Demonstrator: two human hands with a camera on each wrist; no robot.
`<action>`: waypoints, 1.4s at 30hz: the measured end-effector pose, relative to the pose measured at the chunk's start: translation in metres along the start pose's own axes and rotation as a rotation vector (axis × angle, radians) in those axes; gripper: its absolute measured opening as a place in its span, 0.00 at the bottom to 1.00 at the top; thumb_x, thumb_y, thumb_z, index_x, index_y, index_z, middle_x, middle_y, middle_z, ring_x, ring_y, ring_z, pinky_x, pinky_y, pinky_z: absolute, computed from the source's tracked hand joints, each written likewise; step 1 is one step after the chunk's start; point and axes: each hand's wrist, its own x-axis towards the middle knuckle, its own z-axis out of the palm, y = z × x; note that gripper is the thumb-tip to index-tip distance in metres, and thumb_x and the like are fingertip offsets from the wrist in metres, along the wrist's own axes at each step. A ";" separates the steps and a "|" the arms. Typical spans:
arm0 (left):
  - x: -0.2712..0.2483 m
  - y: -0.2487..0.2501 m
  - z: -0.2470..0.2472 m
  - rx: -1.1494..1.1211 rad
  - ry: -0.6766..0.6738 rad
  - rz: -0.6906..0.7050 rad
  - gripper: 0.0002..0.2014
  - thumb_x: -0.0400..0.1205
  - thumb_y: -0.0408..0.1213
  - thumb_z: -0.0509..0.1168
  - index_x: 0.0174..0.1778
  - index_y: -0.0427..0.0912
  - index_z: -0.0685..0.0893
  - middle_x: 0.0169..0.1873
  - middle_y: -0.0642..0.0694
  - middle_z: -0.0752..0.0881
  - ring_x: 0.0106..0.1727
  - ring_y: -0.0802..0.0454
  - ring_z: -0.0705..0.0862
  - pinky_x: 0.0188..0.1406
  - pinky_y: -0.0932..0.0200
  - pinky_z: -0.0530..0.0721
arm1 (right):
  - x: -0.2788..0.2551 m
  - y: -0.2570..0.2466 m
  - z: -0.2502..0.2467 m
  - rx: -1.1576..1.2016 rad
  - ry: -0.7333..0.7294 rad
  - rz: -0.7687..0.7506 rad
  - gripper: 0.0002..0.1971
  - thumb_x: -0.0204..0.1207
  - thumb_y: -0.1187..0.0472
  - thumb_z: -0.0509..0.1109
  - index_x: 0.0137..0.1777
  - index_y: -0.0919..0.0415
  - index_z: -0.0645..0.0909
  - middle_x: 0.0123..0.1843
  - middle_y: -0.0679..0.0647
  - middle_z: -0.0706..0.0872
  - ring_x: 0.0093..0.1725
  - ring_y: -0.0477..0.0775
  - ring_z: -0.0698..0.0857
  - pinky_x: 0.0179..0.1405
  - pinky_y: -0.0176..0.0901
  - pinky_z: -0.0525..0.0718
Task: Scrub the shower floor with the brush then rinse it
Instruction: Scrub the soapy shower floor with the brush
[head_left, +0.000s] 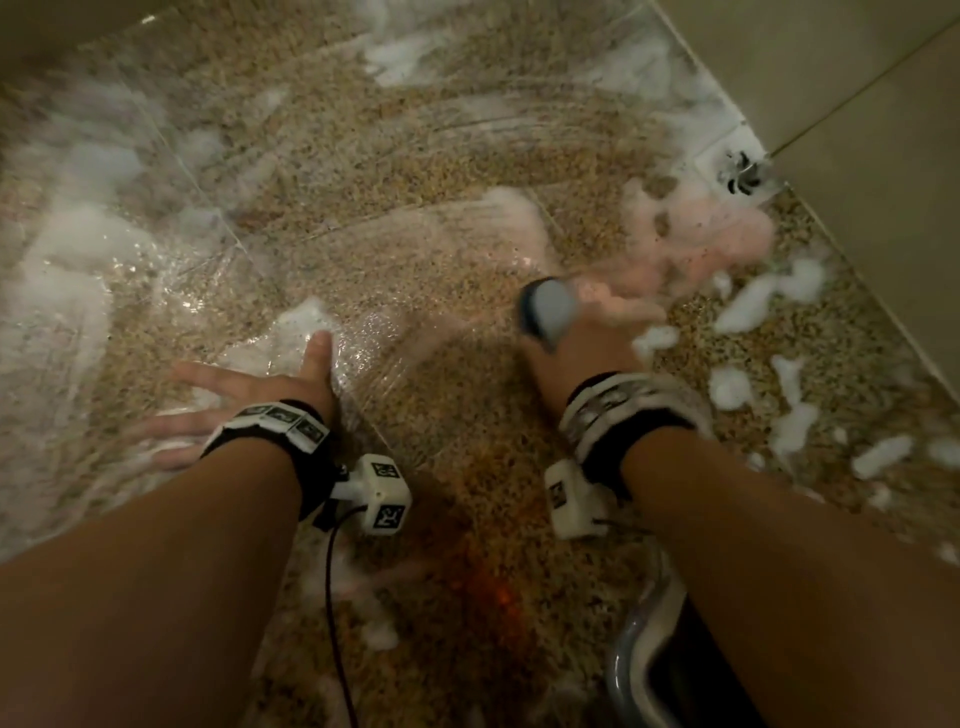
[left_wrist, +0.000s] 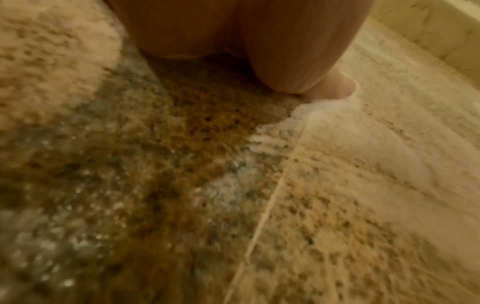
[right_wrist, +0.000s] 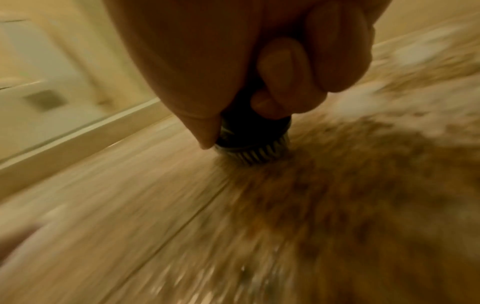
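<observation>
The shower floor (head_left: 395, 197) is speckled tan stone tile, wet and covered in patches of white foam (head_left: 67, 270). My right hand (head_left: 576, 338) grips a dark round brush with a grey top (head_left: 548, 312). In the right wrist view my fingers (right_wrist: 283, 67) curl round the brush (right_wrist: 253, 144) and its bristles press on the floor (right_wrist: 337, 195). My left hand (head_left: 244, 395) lies flat on the wet tiles with fingers spread. In the left wrist view a fingertip (left_wrist: 335, 86) touches the foamy floor (left_wrist: 182, 154).
A drain (head_left: 740, 166) sits at the right by the pale wall (head_left: 857, 156). Foam clumps (head_left: 779, 389) lie scattered on the right. A shiny hose (head_left: 644, 639) runs under my right forearm. A black cable (head_left: 332, 597) hangs from my left wrist.
</observation>
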 end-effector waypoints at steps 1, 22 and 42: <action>-0.001 0.000 0.001 0.011 0.000 0.002 0.79 0.35 0.96 0.34 0.83 0.61 0.23 0.86 0.28 0.30 0.86 0.16 0.39 0.76 0.12 0.48 | -0.017 -0.013 0.016 -0.031 -0.036 -0.104 0.39 0.80 0.34 0.66 0.81 0.59 0.62 0.59 0.59 0.85 0.50 0.65 0.86 0.44 0.50 0.81; -0.014 0.003 -0.006 0.061 0.018 0.016 0.76 0.46 0.95 0.43 0.85 0.56 0.24 0.86 0.27 0.31 0.86 0.17 0.38 0.77 0.11 0.44 | -0.017 -0.062 0.025 -0.179 -0.105 -0.456 0.32 0.80 0.33 0.64 0.72 0.58 0.67 0.51 0.54 0.86 0.44 0.59 0.83 0.44 0.50 0.83; -0.013 0.005 -0.003 0.079 0.026 0.015 0.75 0.51 0.93 0.50 0.86 0.55 0.26 0.87 0.28 0.31 0.86 0.18 0.39 0.79 0.13 0.44 | 0.084 0.049 -0.064 -0.014 0.131 0.128 0.43 0.78 0.31 0.66 0.77 0.67 0.66 0.65 0.67 0.84 0.56 0.68 0.85 0.44 0.52 0.80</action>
